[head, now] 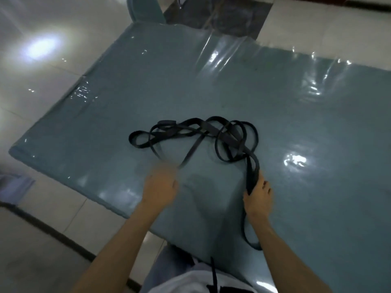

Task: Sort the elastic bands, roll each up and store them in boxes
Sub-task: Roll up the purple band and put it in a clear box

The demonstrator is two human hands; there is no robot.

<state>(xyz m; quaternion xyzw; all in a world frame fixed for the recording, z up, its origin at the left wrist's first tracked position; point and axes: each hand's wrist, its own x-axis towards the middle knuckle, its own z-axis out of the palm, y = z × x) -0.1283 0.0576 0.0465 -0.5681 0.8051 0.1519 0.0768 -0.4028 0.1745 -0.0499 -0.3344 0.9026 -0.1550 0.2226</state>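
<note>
Bands: you have a tangle of dark elastic bands (203,136) lying on the table (306,127), about midway across it and just ahead of your hands.
Long axis: the heap runs left to right across your view, wider than it is deep. Its left end is a flat closed loop; its right end is a cluster of overlapping rings.
Trailing strands: two straight strands slant down from the middle of the heap toward your left hand. One doubled strand drops from the right cluster into your right hand, then runs on beneath your wrist toward the near table edge, where it ends in a narrow loop.
Left hand: your left hand (161,185) is blurred. The fingers look bunched where the two slanting strands end, probably pinching them, though you cannot tell for certain from this view.
Right hand: your right hand (258,193) has its fingers and thumb curled round the doubled strand, gripping it upright just above the tabletop.
Table cover: a clear plastic sheet (224,58) lies over the blue-grey top, wrinkled and glaring near the far edge.
Surroundings: a teal chair back (146,8) stands beyond the far-left corner; pale floor tiles (38,85) lie to your left.
In the way: nothing lies between your hands and the heap except the bands' own crossings.
</note>
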